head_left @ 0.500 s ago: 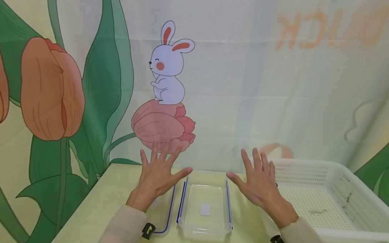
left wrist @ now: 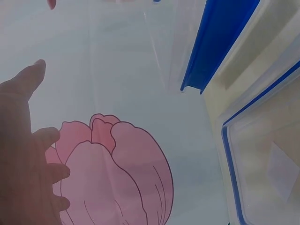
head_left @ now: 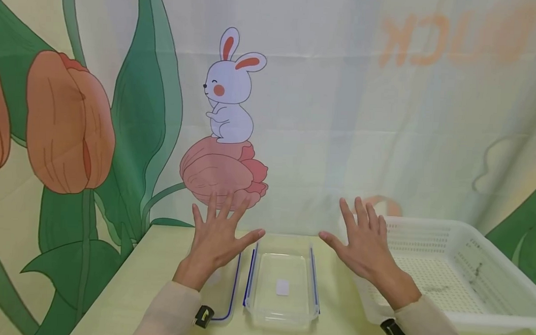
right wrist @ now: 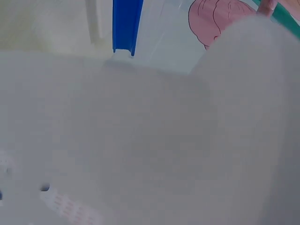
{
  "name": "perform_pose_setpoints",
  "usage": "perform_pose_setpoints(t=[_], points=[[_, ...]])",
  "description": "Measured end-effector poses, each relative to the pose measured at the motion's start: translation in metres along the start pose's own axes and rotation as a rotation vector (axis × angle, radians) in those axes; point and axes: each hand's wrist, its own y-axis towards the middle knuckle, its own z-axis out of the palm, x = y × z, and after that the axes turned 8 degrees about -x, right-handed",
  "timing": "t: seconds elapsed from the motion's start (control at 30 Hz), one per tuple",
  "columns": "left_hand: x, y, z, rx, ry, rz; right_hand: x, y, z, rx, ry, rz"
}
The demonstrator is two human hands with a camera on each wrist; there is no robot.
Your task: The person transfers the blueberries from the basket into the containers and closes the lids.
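Both hands are raised over the table with fingers spread and nothing in them. My left hand (head_left: 216, 244) hovers above a clear lid with a blue seal (head_left: 233, 294) and partly hides it. Between the hands stands a clear plastic box (head_left: 285, 317), uncovered, with blue-edged clips folded down along its sides and a small white label (head_left: 282, 287) in its base. To the right, my right hand (head_left: 364, 250) overlaps the near left corner of a white plastic basket (head_left: 457, 319). In the left wrist view, the left fingers (left wrist: 58, 173) point away from the box's blue clip (left wrist: 220, 42).
The basket has a perforated floor and slotted walls; its pale wall (right wrist: 140, 131) fills most of the right wrist view. Behind the pale yellow table (head_left: 126, 290) hangs a printed curtain (head_left: 305, 114) with tulips and a rabbit.
My right hand has shifted to the right and slightly up, farther over the basket. The left hand has barely moved, and the box and lid stay where they were.
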Motion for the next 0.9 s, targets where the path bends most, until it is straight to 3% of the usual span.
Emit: perform_pose_setpoints(t=[0.17,0.5,0.9], points=[[0.002,0.002,-0.003,-0.015,-0.065,-0.026,-0.006,0.002,-0.008,0.003,0.025,-0.011],[0.003,0.007,-0.006,0.0,-0.103,-0.056,-0.019,0.008,-0.033,0.03,0.119,-0.012],[0.01,0.002,0.001,-0.042,-0.155,-0.108,-0.055,0.025,-0.058,0.101,0.235,0.003]])
